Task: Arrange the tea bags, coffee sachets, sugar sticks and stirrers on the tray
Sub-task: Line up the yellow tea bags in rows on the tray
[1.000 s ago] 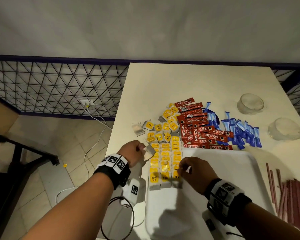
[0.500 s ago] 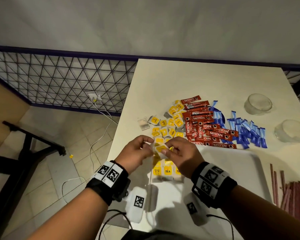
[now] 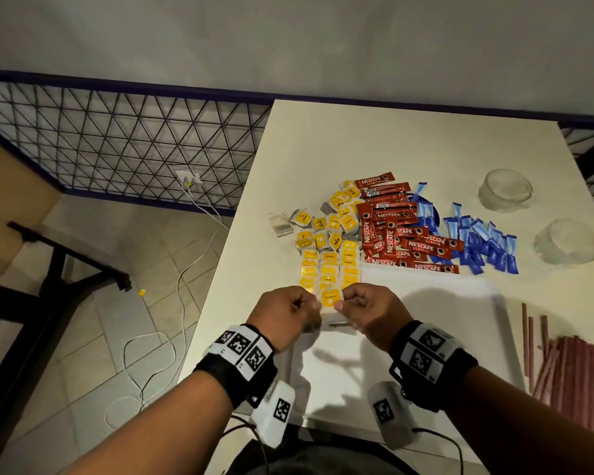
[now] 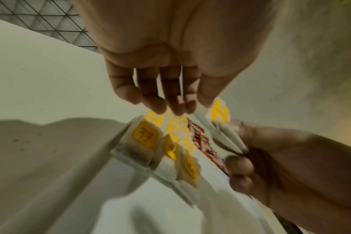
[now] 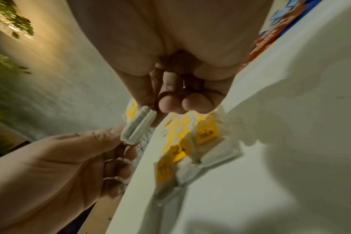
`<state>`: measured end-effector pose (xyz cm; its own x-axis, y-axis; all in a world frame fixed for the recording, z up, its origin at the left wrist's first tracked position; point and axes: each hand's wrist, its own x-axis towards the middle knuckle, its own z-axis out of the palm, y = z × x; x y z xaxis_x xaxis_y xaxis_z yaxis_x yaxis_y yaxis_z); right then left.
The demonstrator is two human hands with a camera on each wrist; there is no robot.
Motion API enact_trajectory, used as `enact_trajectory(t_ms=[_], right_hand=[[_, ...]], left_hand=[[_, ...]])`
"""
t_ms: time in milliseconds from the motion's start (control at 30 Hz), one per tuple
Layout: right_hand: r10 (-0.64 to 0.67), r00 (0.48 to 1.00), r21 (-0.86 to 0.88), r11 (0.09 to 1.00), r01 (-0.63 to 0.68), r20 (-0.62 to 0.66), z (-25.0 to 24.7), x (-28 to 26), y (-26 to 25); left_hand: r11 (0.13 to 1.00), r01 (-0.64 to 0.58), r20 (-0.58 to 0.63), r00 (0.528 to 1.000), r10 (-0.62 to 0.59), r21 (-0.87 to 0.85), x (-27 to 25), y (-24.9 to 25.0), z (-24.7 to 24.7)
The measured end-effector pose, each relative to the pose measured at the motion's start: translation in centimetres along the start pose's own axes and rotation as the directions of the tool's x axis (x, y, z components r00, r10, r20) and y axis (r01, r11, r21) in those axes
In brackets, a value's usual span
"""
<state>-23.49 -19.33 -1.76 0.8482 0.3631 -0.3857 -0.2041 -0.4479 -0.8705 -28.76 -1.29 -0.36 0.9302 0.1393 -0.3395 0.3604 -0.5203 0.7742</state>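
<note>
Since earlier frame, both hands drawn nearer. Left hand [image 3: 286, 315] and right hand [image 3: 369, 311] fingers pinch yellow-labelled white paper tea bag [image 3: 331, 298] above white plastic tray [image 3: 460, 323] near-left corner. Light, soft, tearable; hold by edges.

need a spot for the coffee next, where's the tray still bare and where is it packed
Bare: the tray right of the tea bag rows, up to its right rim. Also the far tabletop beyond the piles. Packed: the tray's left strip, and the table behind it with coffee sachets and sugar sticks.
</note>
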Motion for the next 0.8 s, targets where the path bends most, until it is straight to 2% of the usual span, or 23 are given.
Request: enact_trajectory(t_ms=[133,200,300,433,567,667,800], right_hand=[[0.155,0.987,-0.018,0.988,-0.156,-0.051,-1.2,-1.0,2.6],[0.232,0.972,0.026,0.973,-0.231,-0.041,-1.1,-1.2,3.7],[0.303,0.953,0.124,0.946,-0.299,-0.017,-0.4,-1.2,4.3],[0.34,0.94,0.219,0.919,-0.329,-0.012,0.1,-1.0,4.1],[0.366,0.927,0.139,0.925,-0.353,-0.081,0.4,-0.6,4.6],[0.4,0.911,0.166,0.909,-0.382,-0.095,0.5,-0.4,4.7],[0.34,0.928,0.038,0.94,-0.338,-0.149,0.2,-0.8,4.3]], left_hand=[[0.952,0.221,-0.141,0.971,-0.193,0.214,0.4,-2.2,-0.2],[0.926,0.288,-0.092,0.958,-0.273,0.245,0.2,-2.9,0.1],[0.915,0.324,0.018,0.941,-0.338,0.239,0.1,-3.5,0.5],[0.92,0.334,0.041,0.936,-0.349,0.205,-0.2,-3.7,0.7],[0.923,0.311,0.024,0.945,-0.325,0.224,-0.2,-3.9,0.9],[0.921,0.298,0.023,0.949,-0.314,0.252,-0.2,-3.9,0.9],[0.917,0.309,0.022,0.946,-0.325,0.253,-0.1,-4.2,1.0]])
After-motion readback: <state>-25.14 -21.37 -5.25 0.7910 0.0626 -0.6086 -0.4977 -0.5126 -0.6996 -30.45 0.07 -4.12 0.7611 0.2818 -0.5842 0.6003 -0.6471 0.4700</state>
